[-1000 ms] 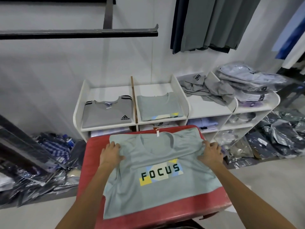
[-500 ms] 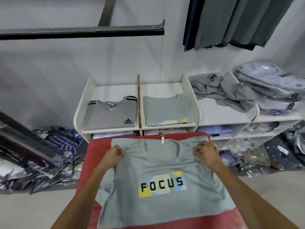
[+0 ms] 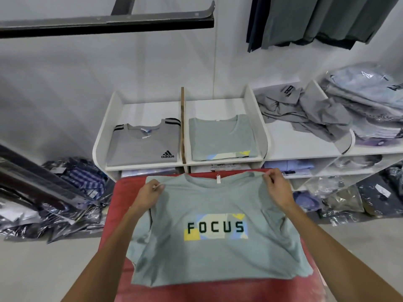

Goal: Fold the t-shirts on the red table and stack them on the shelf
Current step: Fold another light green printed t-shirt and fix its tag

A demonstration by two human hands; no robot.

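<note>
Shelf (image 3: pixel 265 147): it stands at the far edge of the table, white and split into bays; we see a folded grey adidas shirt (image 3: pixel 144 147) in the left bay and a folded green shirt (image 3: pixel 221 140) in the bay right of the wooden divider (image 3: pixel 182 125); we judge that second bay is where a matching shirt belongs.
Red table (image 3: pixel 218 290): near us, just in front of the shelf; it serves as our folding surface.
FOCUS t-shirt (image 3: pixel 216 253): print up, collar far, hem near; its body lies on the table while the shoulders rise off it, because we hold it there; we judge it is being squared up for folding, with stacking not yet begun.
Loose grey shirts (image 3: pixel 305 112): crumpled in the bay further right, unfolded; bagged clothes lie on the floor on both sides.
Left hand (image 3: pixel 150 192): curled, pinching the shirt's left shoulder seam; the cloth hangs under it.
Right hand (image 3: pixel 275 186): curled, pinching the right shoulder seam, slightly farther and higher; the shirt spreads between the two hands.
</note>
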